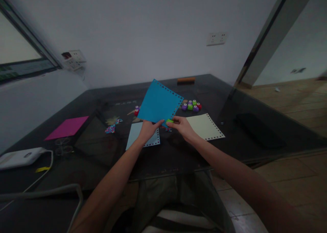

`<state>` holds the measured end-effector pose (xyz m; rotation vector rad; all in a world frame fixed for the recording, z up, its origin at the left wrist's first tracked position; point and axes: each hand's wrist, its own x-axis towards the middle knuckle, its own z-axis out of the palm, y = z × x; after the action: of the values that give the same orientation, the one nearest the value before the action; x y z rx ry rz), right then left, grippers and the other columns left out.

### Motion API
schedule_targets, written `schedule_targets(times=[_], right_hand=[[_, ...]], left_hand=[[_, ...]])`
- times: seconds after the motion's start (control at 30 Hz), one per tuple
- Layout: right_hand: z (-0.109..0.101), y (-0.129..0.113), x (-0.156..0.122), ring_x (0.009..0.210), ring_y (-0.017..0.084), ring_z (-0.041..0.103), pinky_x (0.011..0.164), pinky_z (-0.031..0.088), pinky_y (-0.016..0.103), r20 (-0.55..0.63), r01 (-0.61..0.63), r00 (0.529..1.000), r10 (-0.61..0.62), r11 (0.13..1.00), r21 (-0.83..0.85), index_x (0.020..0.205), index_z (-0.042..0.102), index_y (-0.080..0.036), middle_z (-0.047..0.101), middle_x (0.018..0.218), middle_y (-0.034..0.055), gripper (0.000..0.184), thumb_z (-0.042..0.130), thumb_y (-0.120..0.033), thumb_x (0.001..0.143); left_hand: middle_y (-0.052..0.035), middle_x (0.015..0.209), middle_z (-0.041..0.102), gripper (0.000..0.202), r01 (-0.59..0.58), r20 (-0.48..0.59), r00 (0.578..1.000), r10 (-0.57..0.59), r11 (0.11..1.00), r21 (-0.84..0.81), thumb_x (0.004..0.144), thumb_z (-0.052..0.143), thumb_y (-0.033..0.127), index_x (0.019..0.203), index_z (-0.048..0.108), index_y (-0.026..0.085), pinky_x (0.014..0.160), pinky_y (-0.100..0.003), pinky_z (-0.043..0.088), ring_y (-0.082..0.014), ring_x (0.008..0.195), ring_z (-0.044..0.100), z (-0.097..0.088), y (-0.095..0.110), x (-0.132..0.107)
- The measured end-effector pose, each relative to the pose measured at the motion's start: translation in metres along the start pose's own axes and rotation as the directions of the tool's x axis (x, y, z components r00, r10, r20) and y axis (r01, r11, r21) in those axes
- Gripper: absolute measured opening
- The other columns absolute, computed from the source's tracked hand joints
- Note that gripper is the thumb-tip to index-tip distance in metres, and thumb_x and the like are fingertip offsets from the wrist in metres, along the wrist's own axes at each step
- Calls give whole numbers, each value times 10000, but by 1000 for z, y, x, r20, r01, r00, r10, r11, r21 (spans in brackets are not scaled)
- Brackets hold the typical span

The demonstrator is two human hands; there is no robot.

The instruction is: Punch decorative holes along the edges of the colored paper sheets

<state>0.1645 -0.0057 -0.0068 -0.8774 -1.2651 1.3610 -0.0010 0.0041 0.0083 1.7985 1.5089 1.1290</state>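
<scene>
A square sheet of blue paper [160, 102] is tilted up above the table, with small holes punched along two edges. My left hand [147, 131] grips its lower edge, thumb in front. My right hand [183, 127] is closed on a small green craft punch [169, 121] at the sheet's lower right corner; how far the paper goes into it cannot be made out. Below the left hand lies a pale blue sheet [132, 136] with punched edges. A cream sheet [204, 126], also punched on two sides, lies right of my right hand. Colourful paper bits [111, 128] lie to the left.
Several purple, green and red punches [195, 108] are grouped behind the cream sheet; others show left of the blue paper. A pink sheet [67, 127] and a white corded device [21, 158] lie left. A dark flat object [258, 129] sits right, a brown cylinder [186, 80] at the back.
</scene>
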Motion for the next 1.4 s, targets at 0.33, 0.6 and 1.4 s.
schedule_targets(times=[0.33, 0.6, 1.4], right_hand=[[-1, 0, 1, 744, 164, 599, 773, 452, 338, 0, -1, 1000, 1, 1000, -9, 773, 663, -171, 686, 803, 36, 267, 773, -341, 598], [-1, 0, 1, 764, 177, 604, 772, 463, 349, -2, 23, 1000, -23, 999, -43, 803, 674, -179, 695, 840, 42, 285, 769, -357, 602], [-1, 0, 1, 767, 176, 615, 791, 456, 353, -10, 2, 1000, -3, 999, -42, 775, 666, -168, 692, 814, 46, 240, 765, -308, 608]], left_hand=[[-66, 866, 732, 160, -7, -3, 1000, 7, 1000, -8, 736, 654, 268, 855, 673, 162, 755, -307, 506, -206, 769, 671, 0, 0, 0], [-59, 906, 729, 160, -86, -30, 996, 85, 996, -3, 737, 660, 239, 886, 684, 185, 838, -305, 487, -209, 869, 667, 1, -2, 0], [-71, 871, 736, 196, -67, -3, 998, 67, 998, 7, 756, 645, 280, 893, 681, 144, 822, -305, 488, -210, 825, 672, 3, -1, -2]])
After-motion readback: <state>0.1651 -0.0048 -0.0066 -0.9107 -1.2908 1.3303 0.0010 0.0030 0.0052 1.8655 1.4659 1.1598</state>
